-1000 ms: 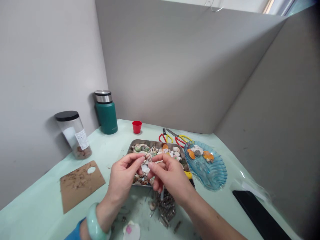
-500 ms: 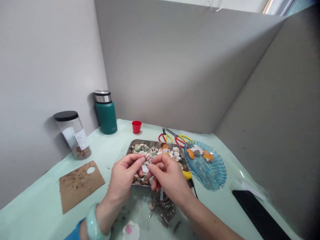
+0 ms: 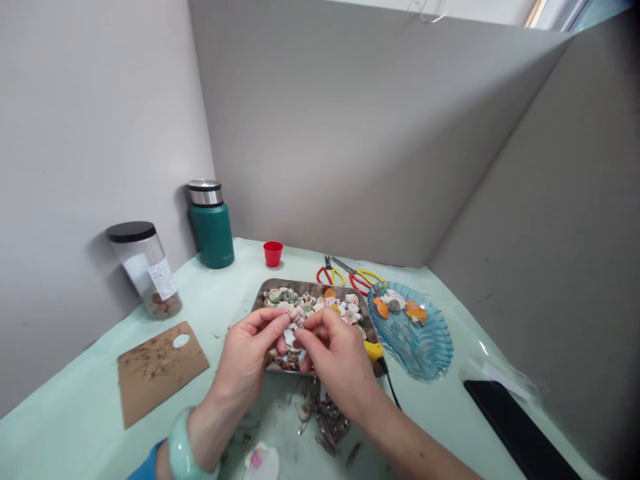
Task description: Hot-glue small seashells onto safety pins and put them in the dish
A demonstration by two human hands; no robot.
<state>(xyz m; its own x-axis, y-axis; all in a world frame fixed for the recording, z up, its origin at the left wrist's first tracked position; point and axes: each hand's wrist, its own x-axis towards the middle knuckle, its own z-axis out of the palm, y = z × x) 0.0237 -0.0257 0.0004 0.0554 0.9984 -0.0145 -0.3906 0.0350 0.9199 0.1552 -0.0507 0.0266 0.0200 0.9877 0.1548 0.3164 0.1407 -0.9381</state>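
Observation:
Above the metal tray, my left hand (image 3: 246, 350) pinches a small pale, ridged shell (image 3: 297, 316) between thumb and forefinger. My right hand (image 3: 343, 357) is closed in a pinch right beside the shell; whatever lies between its fingertips is too small or hidden to name. Beneath both hands, the metal tray (image 3: 261, 293) holds many shells, several of them painted green, pink or orange. A yellow tool (image 3: 373, 351) with a black cord rests at the tray's right side. Nearer to me lies a heap of small metal pieces (image 3: 327, 420), along with a white shell (image 3: 263, 461) bearing a pink spot.
A blue glass dish (image 3: 415, 340) with orange and white pieces stands right, scissors (image 3: 363, 277) behind it. A red cup (image 3: 273, 254), green flask (image 3: 213, 230) and clear jar (image 3: 159, 283) stand at the back left. Brown cardboard (image 3: 160, 373) lies left, a black slab (image 3: 515, 427) right.
My right hand has shifted slightly, its lower fingers curling in more beneath the palm. My left hand keeps the shell in nearly the same place.

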